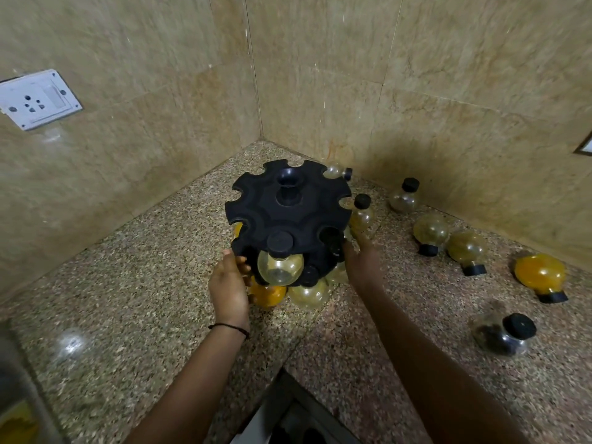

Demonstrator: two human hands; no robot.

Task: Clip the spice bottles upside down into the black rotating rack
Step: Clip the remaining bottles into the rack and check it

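I see the black rack (288,216) standing in the corner of the counter (160,283). My left hand (229,285) rests on its left side, fingers bent against the edge. My right hand (362,257) is at its right side, but I cannot tell if it grips the rack or a bottle there.

Some bottles hang in the rack already. One clear bottle (280,264) hangs at the front with its cap up in a slot, and more sit lower down.

I think the job is partly done. Many top slots look empty. Loose bottles wait on the counter: the orange one (541,275), the dark one (499,336), and several pale ones (431,232) near the wall.
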